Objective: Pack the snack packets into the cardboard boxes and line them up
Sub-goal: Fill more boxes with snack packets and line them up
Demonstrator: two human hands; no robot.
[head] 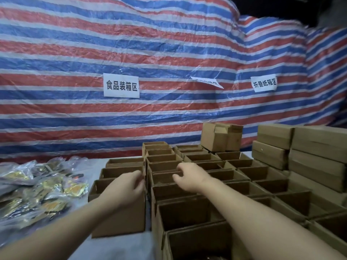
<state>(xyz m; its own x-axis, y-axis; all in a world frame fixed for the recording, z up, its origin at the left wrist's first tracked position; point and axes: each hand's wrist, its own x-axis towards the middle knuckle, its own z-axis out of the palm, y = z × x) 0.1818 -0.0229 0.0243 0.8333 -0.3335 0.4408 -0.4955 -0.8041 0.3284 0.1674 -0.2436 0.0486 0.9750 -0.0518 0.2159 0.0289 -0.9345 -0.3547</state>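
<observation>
1. While both arms reach forward over the table [120,246], the left hand [129,186] hangs with loosely curled fingers over the left column of boxes, holding nothing.
2. The right hand [189,177] hovers over the next column, its fingers likewise curled and empty, near a box rim but whether it touches I cannot tell.
3. Open boxes [187,212] stand in close rows across the middle and right of the table, flaps up; the insides that show look dark and bare, and I cannot tell whether any hold packets.
4. The packets [37,186], gold and dark in clear wrap, lie heaped on the table at the left, apart from the boxes.
5. Closed boxes [317,147] are stacked at the far right, with two more [221,137] standing behind the rows.
6. A pale cloth covers the table.
7. A red, white and blue striped tarp [169,44] hangs behind, bearing white paper signs [121,85] with Chinese characters.
</observation>
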